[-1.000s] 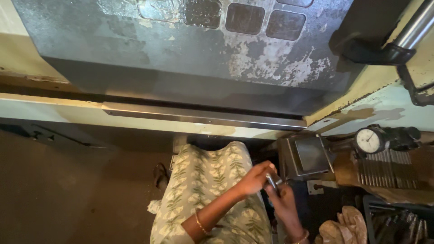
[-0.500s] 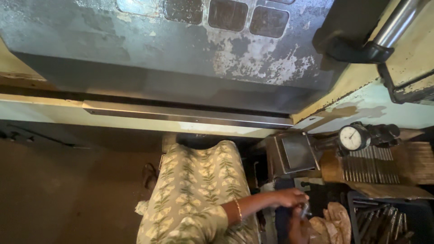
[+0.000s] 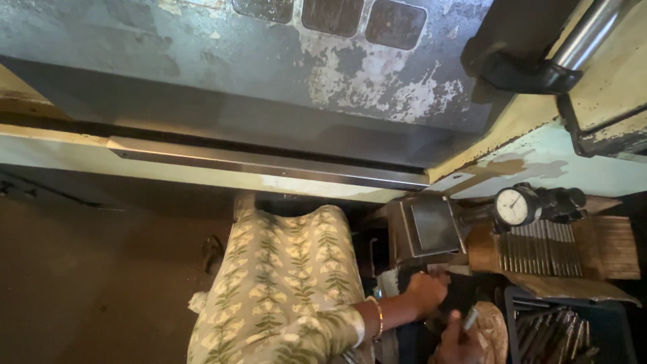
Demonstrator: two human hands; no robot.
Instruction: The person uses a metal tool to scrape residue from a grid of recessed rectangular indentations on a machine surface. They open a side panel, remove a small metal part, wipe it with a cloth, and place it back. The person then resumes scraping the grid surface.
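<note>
Low down, right hand (image 3: 455,340) around metal rod (image 3: 470,319)

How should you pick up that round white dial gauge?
Probably by the dark body behind the round white dial gauge, coming down from above. The glass face points up and looks fragile, while the body sticks out sideways, giving fingers something firm.

I see worn painted metal on the machine door (image 3: 269,74), paint flaked and rough. The guide rail (image 3: 269,164) below is smooth, shiny steel. The dial gauge (image 3: 513,206) has a glossy face. My tunic (image 3: 286,283) is matt printed cloth; the rods (image 3: 539,249) look like dull metal.
</note>
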